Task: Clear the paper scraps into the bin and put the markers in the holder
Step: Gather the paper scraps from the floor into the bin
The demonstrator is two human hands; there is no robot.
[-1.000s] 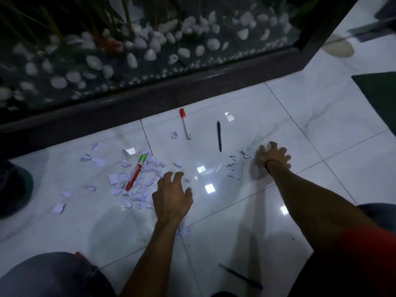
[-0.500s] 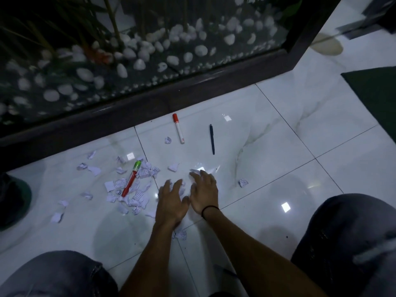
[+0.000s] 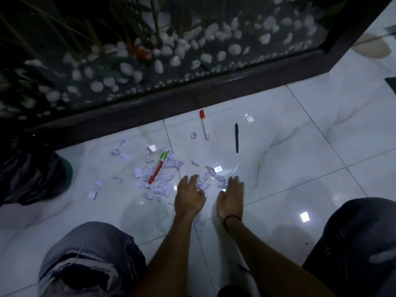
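My left hand (image 3: pixel 188 197) and right hand (image 3: pixel 230 196) lie flat and released on the floor (image 3: pixel 300 168), flanking the nearest scraps (image 3: pixel 211 182) just beyond my fingertips, the main heap lying left.

Black bag (image 3: pixel 32 179) cut off left

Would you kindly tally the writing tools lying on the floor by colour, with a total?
Red body with green cap: 1, the marker lying among the scraps.
White body with red cap: 1, the marker near the dark ledge.
Dark: 1, the pen.
Total: 3
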